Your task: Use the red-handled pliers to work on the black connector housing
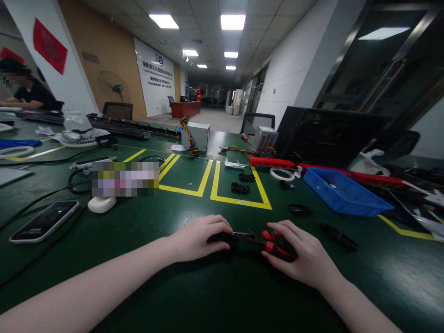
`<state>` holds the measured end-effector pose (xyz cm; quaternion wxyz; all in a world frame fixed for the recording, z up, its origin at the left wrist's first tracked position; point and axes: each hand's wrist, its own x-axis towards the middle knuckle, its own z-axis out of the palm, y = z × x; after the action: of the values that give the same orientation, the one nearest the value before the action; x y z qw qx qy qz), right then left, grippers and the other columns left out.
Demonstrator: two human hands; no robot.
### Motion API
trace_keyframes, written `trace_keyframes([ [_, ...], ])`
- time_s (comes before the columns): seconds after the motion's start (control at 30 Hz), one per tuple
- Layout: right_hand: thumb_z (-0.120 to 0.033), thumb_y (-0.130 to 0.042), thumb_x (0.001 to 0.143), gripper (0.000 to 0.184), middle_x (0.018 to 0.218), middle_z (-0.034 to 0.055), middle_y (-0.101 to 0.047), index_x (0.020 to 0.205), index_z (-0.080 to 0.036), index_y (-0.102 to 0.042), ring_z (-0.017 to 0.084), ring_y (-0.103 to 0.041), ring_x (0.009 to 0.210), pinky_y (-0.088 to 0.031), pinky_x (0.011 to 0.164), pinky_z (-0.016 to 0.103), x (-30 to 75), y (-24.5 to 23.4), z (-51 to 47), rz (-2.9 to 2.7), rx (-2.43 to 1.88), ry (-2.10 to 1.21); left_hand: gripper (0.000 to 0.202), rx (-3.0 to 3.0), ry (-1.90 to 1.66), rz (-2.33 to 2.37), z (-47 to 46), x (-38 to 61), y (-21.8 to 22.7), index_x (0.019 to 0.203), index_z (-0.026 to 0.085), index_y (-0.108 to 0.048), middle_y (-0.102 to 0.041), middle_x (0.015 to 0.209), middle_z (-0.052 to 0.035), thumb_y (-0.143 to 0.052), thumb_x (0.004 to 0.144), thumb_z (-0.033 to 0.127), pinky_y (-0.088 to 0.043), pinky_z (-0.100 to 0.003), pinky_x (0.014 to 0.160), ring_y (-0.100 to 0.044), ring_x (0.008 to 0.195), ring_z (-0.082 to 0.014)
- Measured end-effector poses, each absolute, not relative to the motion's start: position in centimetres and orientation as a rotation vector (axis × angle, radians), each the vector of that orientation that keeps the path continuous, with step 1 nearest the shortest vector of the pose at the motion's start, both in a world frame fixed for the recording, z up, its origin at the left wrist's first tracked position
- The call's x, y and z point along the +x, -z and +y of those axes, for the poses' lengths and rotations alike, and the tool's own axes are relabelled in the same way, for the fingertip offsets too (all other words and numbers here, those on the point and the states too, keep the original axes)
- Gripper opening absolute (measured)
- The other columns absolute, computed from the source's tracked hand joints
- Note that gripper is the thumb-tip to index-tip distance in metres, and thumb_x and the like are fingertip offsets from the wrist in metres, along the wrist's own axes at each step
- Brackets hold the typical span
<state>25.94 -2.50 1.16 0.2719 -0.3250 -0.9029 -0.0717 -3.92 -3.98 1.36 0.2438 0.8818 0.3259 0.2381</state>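
My left hand (197, 238) is closed around a small black part (220, 237), whose exact kind I cannot make out. My right hand (307, 254) grips long-nose pliers with red and black handles (279, 251). The pliers' metal jaws point left and reach the black part by my left fingertips; whether they clamp it is too small to tell. Similar black pieces lie beyond and to the right: one piece (240, 188) inside a yellow taped outline (239, 202), another (300, 210) outside it, and a longer one (339, 237) to the right of my right hand.
A blue tray (347, 192) stands at right, near a white ring (282, 174) and a red strip (272, 162). Farther back are a power supply (201, 137) and a dark monitor (329, 136). A phone-like device (45, 222) and cables lie left. A person (34, 92) sits far left.
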Motion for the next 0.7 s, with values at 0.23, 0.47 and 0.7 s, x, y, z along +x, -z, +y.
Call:
trace_keyframes([
  [0.23,-0.039,-0.067,0.08,0.032,0.097,0.0083,-0.065,0.103,-0.019,-0.058,0.019,-0.067,0.08,-0.057,0.067,0.031,25.5,-1.4,-2.8,-2.434,-0.897,0.139,0.053,2.351,-0.556,1.113,-4.4,-3.7,-1.3,0.133,0.023,-0.046,-0.061,0.124,-0.0071,-0.066,0.086,0.039,-0.051,-0.036,0.085,-0.063,0.104,-0.0231],
  [0.47,-0.039,-0.069,0.078,0.034,0.096,0.0088,-0.065,0.102,-0.019,-0.056,0.019,-0.066,0.08,-0.057,0.067,0.031,25.2,-1.5,-2.9,-2.433,-0.869,0.181,0.037,2.488,-0.422,1.245,-4.3,-2.9,-1.1,0.104,0.02,-0.06,-0.068,0.088,-0.0032,-0.06,0.087,0.053,-0.043,-0.028,0.061,-0.065,0.076,-0.0222],
  [0.7,-0.041,-0.07,0.076,0.037,0.099,0.0106,-0.068,0.103,-0.019,-0.058,0.022,-0.067,0.085,-0.058,0.072,0.036,25.3,-1.4,-2.9,-2.387,-0.861,0.252,0.037,2.525,-0.345,1.257,-4.5,-2.9,-1.5,0.096,0.02,-0.06,-0.066,0.077,-0.0023,-0.05,0.092,0.056,-0.033,-0.025,0.053,-0.061,0.064,-0.019],
])
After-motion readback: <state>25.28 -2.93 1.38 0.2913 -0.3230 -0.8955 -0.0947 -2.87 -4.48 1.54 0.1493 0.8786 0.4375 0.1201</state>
